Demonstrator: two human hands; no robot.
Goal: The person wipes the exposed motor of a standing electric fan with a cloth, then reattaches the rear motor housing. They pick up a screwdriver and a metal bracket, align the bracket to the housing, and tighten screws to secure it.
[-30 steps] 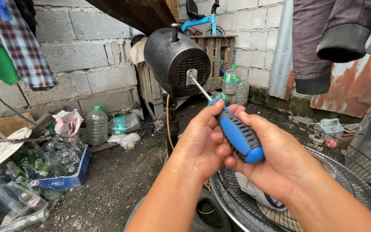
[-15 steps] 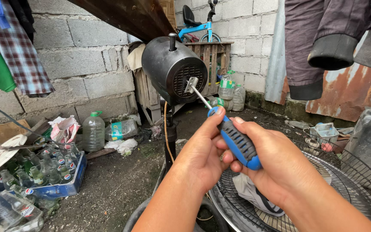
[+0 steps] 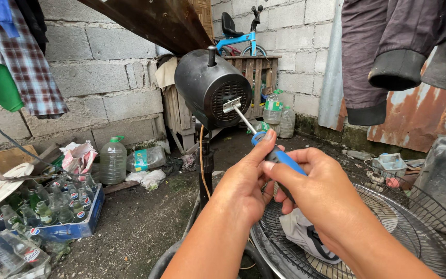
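Both hands (image 3: 285, 191) hide the screwdriver (image 3: 280, 155) handle (mostly).

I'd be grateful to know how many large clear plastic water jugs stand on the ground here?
3: one green-capped jug by the left block wall, and two jugs beside the wooden crate behind the fan motor. Others may be hidden.

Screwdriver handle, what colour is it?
The screwdriver handle is blue with black, gripped by both hands, left and right. The head view shows it.
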